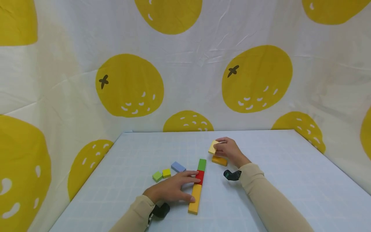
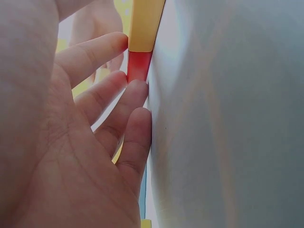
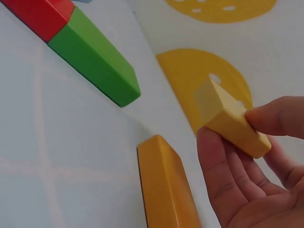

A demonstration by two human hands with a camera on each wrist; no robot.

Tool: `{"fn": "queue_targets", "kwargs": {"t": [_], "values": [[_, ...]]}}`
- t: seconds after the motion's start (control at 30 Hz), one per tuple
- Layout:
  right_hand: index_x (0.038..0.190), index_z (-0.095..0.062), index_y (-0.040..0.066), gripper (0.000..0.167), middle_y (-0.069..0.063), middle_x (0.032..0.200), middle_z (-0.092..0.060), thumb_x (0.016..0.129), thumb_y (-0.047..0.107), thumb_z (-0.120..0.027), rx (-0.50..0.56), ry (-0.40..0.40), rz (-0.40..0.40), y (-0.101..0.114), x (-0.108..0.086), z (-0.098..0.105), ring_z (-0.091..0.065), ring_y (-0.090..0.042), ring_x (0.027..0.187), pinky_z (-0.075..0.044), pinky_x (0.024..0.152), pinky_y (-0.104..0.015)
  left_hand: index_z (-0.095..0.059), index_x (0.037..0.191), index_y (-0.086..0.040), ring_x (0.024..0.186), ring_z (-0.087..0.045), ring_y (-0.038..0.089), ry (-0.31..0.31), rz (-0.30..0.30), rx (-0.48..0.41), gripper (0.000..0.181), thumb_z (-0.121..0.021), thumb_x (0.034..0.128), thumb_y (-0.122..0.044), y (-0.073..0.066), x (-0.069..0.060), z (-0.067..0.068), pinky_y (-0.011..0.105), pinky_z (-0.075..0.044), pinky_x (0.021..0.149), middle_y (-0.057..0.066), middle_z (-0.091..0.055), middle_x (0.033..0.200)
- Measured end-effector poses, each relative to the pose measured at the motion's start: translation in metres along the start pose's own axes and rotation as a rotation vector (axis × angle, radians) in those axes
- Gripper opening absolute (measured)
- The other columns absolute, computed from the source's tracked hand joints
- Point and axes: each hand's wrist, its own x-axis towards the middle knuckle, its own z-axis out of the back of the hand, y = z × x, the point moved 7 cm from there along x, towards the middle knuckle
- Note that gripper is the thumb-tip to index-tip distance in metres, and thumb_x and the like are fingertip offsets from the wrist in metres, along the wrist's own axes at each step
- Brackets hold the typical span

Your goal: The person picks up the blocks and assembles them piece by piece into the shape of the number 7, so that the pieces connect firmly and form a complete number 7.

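Observation:
A green block [image 1: 202, 164], a red block [image 1: 199, 178] and a long orange-yellow block [image 1: 195, 200] lie end to end in a row. Across this row my left hand [image 1: 171, 189] rests its fingertips on the red block, its thumb touching the orange-yellow one; the left wrist view shows those fingers fairly straight. My right hand [image 1: 230, 150] pinches a pale yellow block [image 3: 230, 121] between thumb and fingers, held above the table. Below that hand an orange block [image 1: 219, 160] lies on the surface, apart from the row's green end.
Left of the row lie a blue block [image 1: 178, 167], a small yellow block [image 1: 166, 173] and a light green block [image 1: 157, 176]. They stand on a pale blue-white table [image 1: 116, 196]. Behind its far edge hangs a white curtain [image 1: 191, 80] printed with yellow fruit.

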Motion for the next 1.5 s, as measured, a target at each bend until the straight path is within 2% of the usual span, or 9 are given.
{"fn": "queue_targets", "kwargs": {"t": [0.3,0.73,0.93,1.23,1.5], "values": [[0.133,-0.053,0.003,0.042,-0.020,0.123,-0.059,0.096,0.017,-0.067,0.020,-0.022,0.007,0.000,0.002,-0.018,-0.065,-0.028,0.095,-0.057,0.086,-0.034,-0.055,0.138,-0.049,0.141,-0.035,0.023,-0.004,-0.035,0.010,0.059,-0.073,0.0833,-0.061,-0.001,0.001,0.001,0.061,-0.036,0.109,-0.018,-0.035,0.156],[0.128,-0.058,0.002,0.037,-0.020,0.119,-0.060,0.094,0.015,-0.067,-0.034,-0.022,0.076,0.000,0.012,-0.033,-0.066,-0.028,0.093,-0.059,0.082,-0.034,-0.055,0.138,-0.049,0.142,-0.034,0.022,-0.004,-0.031,0.010,0.060,-0.073,0.0829,-0.061,0.000,-0.001,0.002,0.059,-0.036,0.109,-0.019,-0.034,0.156],[0.127,-0.058,0.002,0.035,-0.019,0.119,-0.059,0.095,0.014,-0.065,-0.085,-0.024,0.106,0.003,0.013,-0.033,-0.064,-0.029,0.097,-0.059,0.082,-0.036,-0.055,0.137,-0.051,0.142,-0.035,0.022,-0.001,-0.025,0.000,0.058,-0.073,0.0825,-0.061,0.000,0.000,0.001,0.059,-0.036,0.109,-0.021,-0.035,0.155],[0.127,-0.061,0.007,0.034,-0.014,0.117,-0.063,0.096,0.019,-0.066,-0.246,0.045,0.070,-0.002,0.016,-0.037,-0.067,-0.026,0.090,-0.056,0.087,-0.037,-0.054,0.137,-0.052,0.141,-0.034,0.021,0.005,-0.031,-0.002,0.058,-0.072,0.0828,-0.062,0.002,0.002,0.000,0.058,-0.036,0.110,-0.022,-0.034,0.155],[0.124,-0.062,0.005,0.032,-0.013,0.114,-0.065,0.095,0.018,-0.066,-0.284,0.040,0.077,-0.001,0.016,-0.039,-0.067,-0.024,0.084,-0.056,0.086,-0.036,-0.055,0.136,-0.053,0.141,-0.034,0.020,0.000,-0.021,-0.011,0.057,-0.074,0.0820,-0.061,0.003,0.002,0.000,0.058,-0.035,0.110,-0.023,-0.034,0.154]]}}
